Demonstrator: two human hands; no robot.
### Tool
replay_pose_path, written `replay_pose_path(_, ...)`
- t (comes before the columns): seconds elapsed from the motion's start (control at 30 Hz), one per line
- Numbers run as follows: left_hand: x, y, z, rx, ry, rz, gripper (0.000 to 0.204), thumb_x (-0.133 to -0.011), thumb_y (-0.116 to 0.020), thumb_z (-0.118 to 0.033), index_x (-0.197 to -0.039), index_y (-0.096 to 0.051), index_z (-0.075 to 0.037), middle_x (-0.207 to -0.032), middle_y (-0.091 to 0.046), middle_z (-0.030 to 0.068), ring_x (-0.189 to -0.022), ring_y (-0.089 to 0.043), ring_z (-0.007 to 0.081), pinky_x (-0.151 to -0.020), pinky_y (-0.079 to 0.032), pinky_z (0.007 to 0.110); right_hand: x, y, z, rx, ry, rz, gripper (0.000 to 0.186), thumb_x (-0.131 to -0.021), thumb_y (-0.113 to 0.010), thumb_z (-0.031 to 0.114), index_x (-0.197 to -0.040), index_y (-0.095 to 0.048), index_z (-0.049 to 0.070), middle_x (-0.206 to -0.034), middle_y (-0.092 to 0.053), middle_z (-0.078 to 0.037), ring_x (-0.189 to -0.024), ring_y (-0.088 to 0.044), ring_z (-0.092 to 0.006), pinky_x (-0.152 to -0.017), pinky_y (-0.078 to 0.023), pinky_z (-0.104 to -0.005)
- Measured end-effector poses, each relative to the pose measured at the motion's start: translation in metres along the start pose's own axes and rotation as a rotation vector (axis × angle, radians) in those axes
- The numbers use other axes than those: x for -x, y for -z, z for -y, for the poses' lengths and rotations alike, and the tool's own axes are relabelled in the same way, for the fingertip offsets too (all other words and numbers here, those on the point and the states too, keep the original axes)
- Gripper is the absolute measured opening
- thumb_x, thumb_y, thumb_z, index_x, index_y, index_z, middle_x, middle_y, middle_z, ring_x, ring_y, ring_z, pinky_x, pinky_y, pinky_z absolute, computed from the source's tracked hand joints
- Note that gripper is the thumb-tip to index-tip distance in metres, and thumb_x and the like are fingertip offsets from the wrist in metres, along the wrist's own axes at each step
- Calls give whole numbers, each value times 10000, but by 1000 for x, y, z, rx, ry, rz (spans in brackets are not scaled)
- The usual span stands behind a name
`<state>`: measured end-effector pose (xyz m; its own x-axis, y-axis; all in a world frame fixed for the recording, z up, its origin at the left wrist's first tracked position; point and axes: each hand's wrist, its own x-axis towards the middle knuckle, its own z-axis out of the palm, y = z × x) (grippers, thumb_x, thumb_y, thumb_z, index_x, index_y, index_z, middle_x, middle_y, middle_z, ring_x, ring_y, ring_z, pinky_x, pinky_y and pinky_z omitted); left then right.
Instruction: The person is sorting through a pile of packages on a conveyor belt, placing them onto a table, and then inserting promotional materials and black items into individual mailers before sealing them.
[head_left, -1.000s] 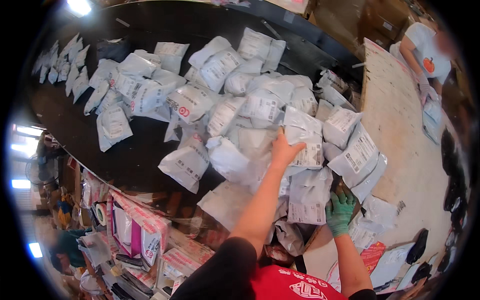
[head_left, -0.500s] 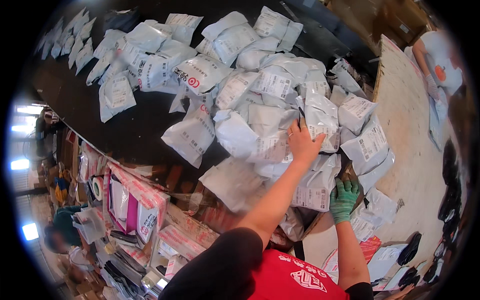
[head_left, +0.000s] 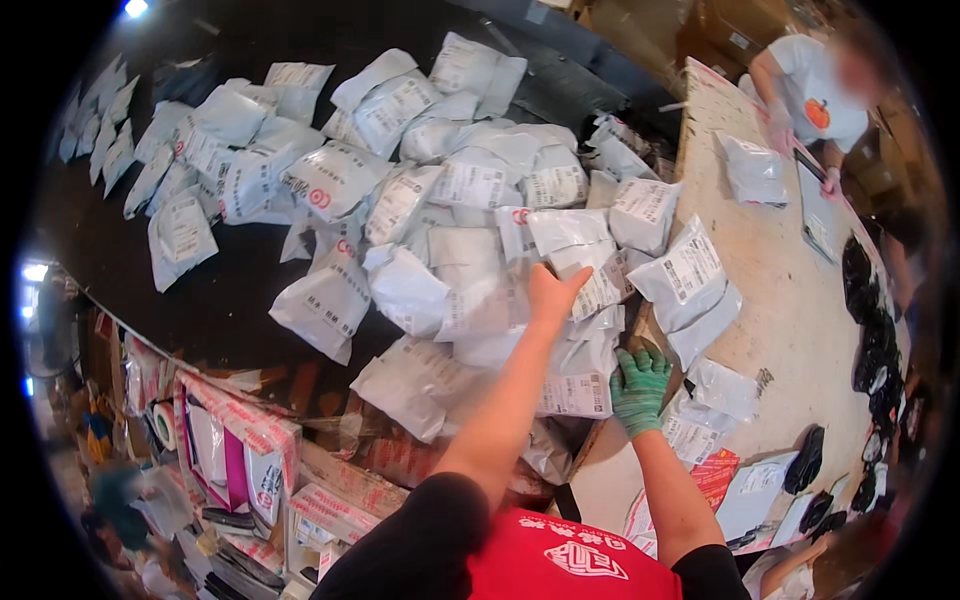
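A heap of white-grey mailing bags (head_left: 470,185) with printed labels covers the dark surface. My bare left hand (head_left: 553,298) reaches into its near right part. Its fingers go out of sight beneath a mailing bag (head_left: 572,238), and the thumb presses the bag's near side. Beside that bag's left edge, another mailing bag (head_left: 515,230) shows a red mark. My right hand (head_left: 641,388), in a green glove, lies with fingers apart at the edge of the pale wooden table (head_left: 745,270). A labelled bag (head_left: 578,394) is just left of the glove.
Across the wooden table stands a person in a white shirt (head_left: 812,85), gloved hands at a flat dark-edged object (head_left: 815,205). A mailing bag (head_left: 752,170) lies nearby. Black bundles (head_left: 862,285) line the right edge. Taped cartons (head_left: 245,410) stand lower left.
The whole view has swung, so the heap sits farther left. My left hand's fingers, visible on the bags before, are now tucked under one. The gloved hand stays at the table edge.
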<state>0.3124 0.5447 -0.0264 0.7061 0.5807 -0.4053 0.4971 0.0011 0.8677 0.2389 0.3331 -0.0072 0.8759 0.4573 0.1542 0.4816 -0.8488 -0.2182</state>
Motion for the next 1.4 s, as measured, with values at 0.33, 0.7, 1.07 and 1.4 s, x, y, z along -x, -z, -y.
replay_pose_path(0.33,-50,153,-14,679,-175,-67,233,-907,-587,-202,-1005,-514,-4,-994,-583,117,-826,-557,166,-687,-488,308,-1,-1,2,-76,-28,-68,313,-700,-637,177,-1012,-660,166,-1109,-582,-102,-1128,-473,-328,-941,-333,-514)
replay_pose_path(0.7,-23,-12,-10,-211,-51,-235,737,-660,-813,-166,-1219,-436,132,-1040,-628,207,-968,-611,336,-871,-473,365,-6,6,3,-92,-12,-62,297,-689,-644,149,-985,-656,135,-1131,-580,-118,-1102,-479,-346,-928,-348,-515)
replay_pose_path(1.07,-36,57,-3,867,204,266,378,-775,-664,69,-1132,-576,-15,-1036,-663,94,-892,-657,240,-792,-559,418,-5,3,2,-72,0,-77,296,-685,-640,170,-979,-659,156,-1137,-580,-106,-1110,-482,-323,-911,-362,-498)
replay_pose_path(1.4,-11,67,-7,769,-15,111,359,-783,-651,38,-1136,-593,5,-1055,-657,79,-929,-628,191,-818,-501,316,-4,8,4,-62,7,-80,347,-669,-653,167,-1015,-660,167,-1136,-570,-119,-1070,-491,-349,-926,-341,-521)
